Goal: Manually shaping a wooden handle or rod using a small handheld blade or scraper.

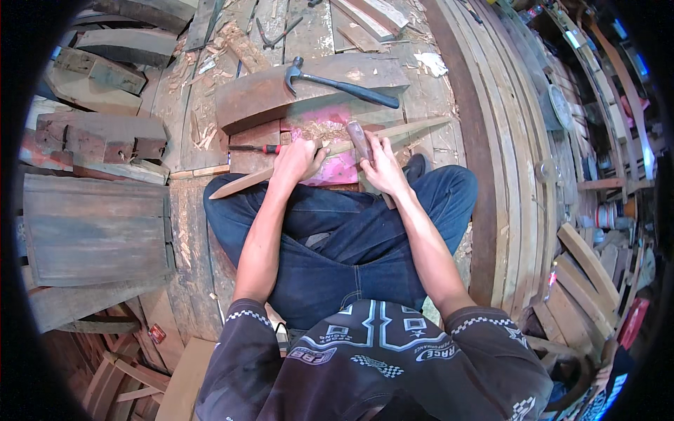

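Left hand (296,161): fingers curled round long, pale, tapered wooden strip (242,183). Right hand (381,167): fingers clenched round brown wooden bar (359,140). Slack left grip, strip may roll.

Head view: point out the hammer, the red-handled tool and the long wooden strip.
Hammer (342,85), head view: on the handle.
Red-handled tool (269,149), head view: on the handle.
Long wooden strip (340,148), head view: middle stretch.

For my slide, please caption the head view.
Left hand on a pointed wooden strip, right hand gripping a brown rod, hammer lying on timber.
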Tool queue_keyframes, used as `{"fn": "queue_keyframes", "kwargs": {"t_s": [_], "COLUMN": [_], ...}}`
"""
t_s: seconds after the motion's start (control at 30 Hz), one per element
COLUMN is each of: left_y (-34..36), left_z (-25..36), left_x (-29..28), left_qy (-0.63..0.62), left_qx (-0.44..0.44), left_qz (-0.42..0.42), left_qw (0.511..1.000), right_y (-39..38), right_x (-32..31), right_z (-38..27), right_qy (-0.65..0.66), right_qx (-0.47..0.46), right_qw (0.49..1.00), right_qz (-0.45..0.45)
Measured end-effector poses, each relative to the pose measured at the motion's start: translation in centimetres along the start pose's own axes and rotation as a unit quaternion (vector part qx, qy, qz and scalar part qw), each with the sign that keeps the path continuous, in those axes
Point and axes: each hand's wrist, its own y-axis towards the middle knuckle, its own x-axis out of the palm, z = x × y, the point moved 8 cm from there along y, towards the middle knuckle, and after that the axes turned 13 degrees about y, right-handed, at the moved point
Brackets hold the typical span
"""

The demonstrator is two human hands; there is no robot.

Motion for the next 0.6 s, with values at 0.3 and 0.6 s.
{"fn": "queue_keyframes", "kwargs": {"t_s": [0.3,0.6], "left_y": [-1.0,0.0], "left_z": [-2.0,-4.6], "left_x": [-0.9,3.4], "left_qy": [-0.046,-0.037], "left_qx": [0.038,0.108], "left_qz": [0.050,-0.103], "left_qw": [0.997,0.988], "right_y": [0.1,-0.9], "right_x": [1.0,7.9], "right_z": [0.5,-4.7], "right_qy": [-0.059,-0.102], "right_qx": [0.016,-0.028], "right_qw": [0.998,0.994], "right_qz": [-0.007,-0.032]}}
